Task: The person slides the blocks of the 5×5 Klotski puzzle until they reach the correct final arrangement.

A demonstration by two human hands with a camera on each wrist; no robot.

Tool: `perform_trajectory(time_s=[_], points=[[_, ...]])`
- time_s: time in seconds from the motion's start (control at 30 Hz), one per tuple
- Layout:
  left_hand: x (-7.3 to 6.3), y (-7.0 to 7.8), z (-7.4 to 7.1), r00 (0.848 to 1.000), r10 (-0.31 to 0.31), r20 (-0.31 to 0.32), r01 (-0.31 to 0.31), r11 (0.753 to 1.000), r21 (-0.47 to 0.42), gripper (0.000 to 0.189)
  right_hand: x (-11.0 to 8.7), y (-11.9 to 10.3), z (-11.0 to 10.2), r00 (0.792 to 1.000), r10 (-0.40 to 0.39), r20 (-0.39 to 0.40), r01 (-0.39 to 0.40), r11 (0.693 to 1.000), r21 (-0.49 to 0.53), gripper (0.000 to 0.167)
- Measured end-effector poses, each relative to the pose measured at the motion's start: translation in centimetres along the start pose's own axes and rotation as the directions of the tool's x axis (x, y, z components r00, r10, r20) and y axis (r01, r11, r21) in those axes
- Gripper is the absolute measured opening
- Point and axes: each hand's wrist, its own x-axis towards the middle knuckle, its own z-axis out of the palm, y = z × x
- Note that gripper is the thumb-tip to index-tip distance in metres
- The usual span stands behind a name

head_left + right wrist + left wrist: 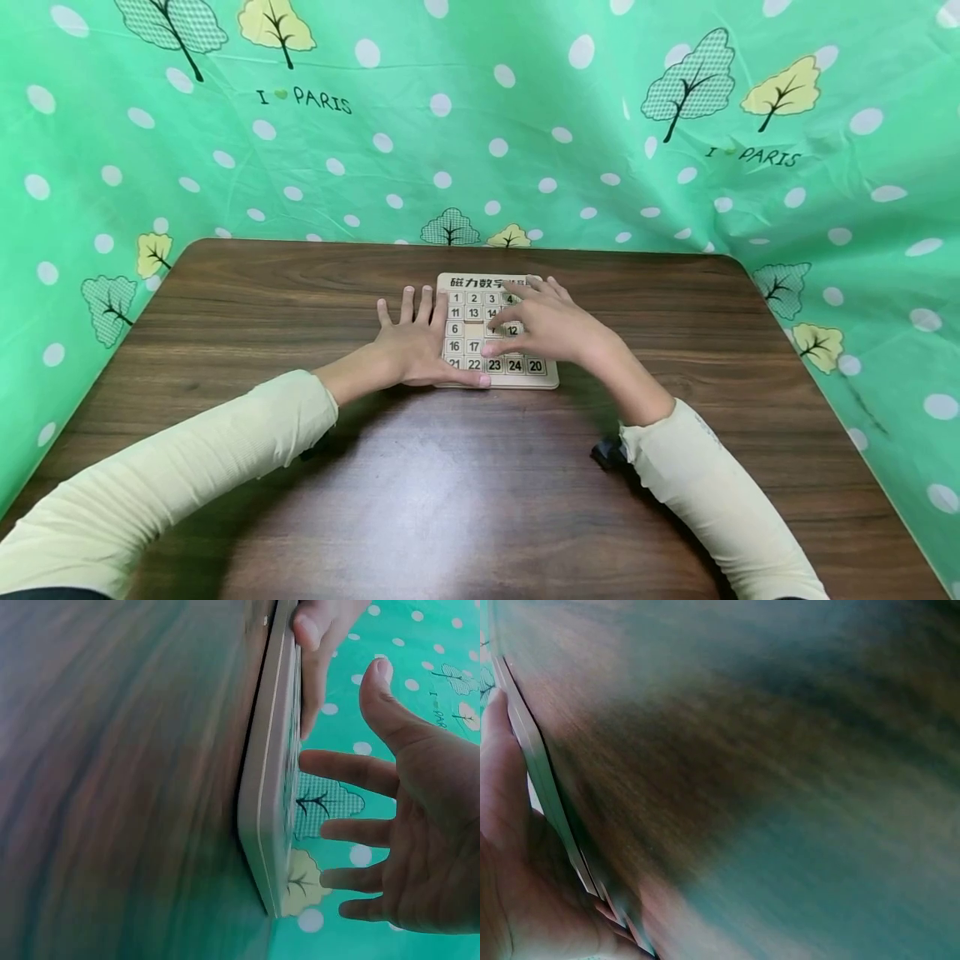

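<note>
A wooden number slide puzzle [517, 381] lies flat on the table, its black-printed tiles in rows under a line of Chinese characters. One bare slot shows in its third row, right of the 6 tile [454, 329]. My left hand [412, 350] is spread at the puzzle's left side, thumb straight along the near edge and index finger by the left edge. Over the right half is my right hand [558, 325], its fingers extended, covering several tiles. In the right wrist view, its index fingertip [309, 760] is close to the tile face, while the other fingers stand off it.
The puzzle sits toward the far side of a dark wood-grain table [420, 500]. A green curtain [480, 117] with white dots and printed trees hangs behind and along both sides. Beneath the right sleeve is a small black object [609, 453].
</note>
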Motion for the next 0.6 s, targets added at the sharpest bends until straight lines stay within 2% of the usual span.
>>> perform_trajectory(time_s=[0.27, 0.6], points=[[-0.2, 0.2, -0.2, 1.000, 0.006, 0.008, -0.006, 1.000, 0.000, 0.166, 1.5, -0.6, 0.2, 0.999, 0.012, 0.043, -0.012, 1.000, -0.009, 0.072], [-0.1, 0.2, 0.0, 1.000, 0.002, 0.012, -0.002, 1.000, 0.001, 0.166, 0.6, -1.5, 0.0, 0.995, 0.000, 0.096, 0.004, 0.999, -0.046, 0.073]])
